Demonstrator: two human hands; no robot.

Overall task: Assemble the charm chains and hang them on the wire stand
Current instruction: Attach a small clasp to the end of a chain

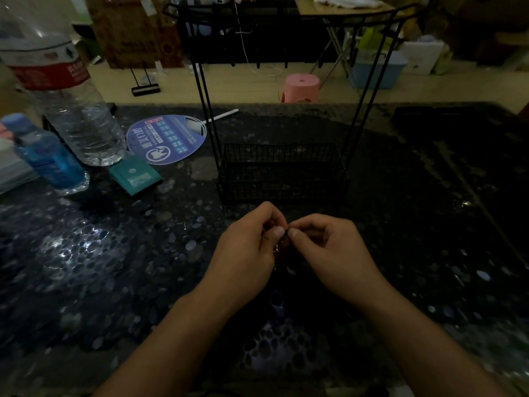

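Before the wire stand [282, 170], left hand [249, 247] and right hand [329, 247] are pinching a dark charm chain [282, 245], apparently reddish; fan [166, 138] lettering is lying unreadable on the surface [114, 253].

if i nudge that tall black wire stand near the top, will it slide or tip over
The wire stand would probably tip rather than slide: its thin uprights rise high above a small basket base. It looks light, being open wire with nothing plainly visible in the basket. The glossy table may let the base skid a little first. Both hands, left hand and right hand, are occupied in front of it.
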